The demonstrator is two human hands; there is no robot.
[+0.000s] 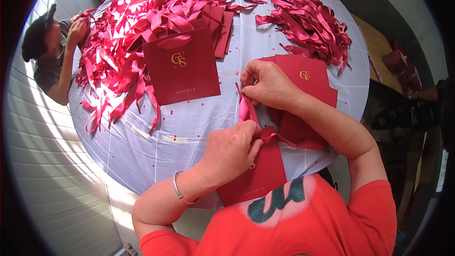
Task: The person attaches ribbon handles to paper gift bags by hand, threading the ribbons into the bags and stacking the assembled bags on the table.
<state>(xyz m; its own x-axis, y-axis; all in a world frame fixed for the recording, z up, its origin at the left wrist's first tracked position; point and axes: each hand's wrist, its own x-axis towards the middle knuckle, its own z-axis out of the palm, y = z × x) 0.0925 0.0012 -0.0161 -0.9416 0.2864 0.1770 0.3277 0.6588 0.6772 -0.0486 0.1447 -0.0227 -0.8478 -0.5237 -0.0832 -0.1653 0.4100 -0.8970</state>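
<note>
A dark red paper gift bag (268, 170) lies at the table's near edge, against my red shirt. My left hand (227, 151) is closed at the top edge of this bag, its fingers pinching a red ribbon (245, 108) there. The ribbon runs up from the left hand toward my right hand (272, 85), whose thumb and fingertips are pressed together on its upper part. Another stretch of ribbon trails right from the bag's top. Just what lies between the left fingertips is partly hidden.
Flat red bags (308, 78) are stacked under my right forearm. A finished-looking bag (182, 76) with a ribbon handle lies left of centre. Ribbon heaps (118, 52) (310, 26) cover the far left and right of the cloth-covered round table (189, 161). Another person (52, 52) works at left.
</note>
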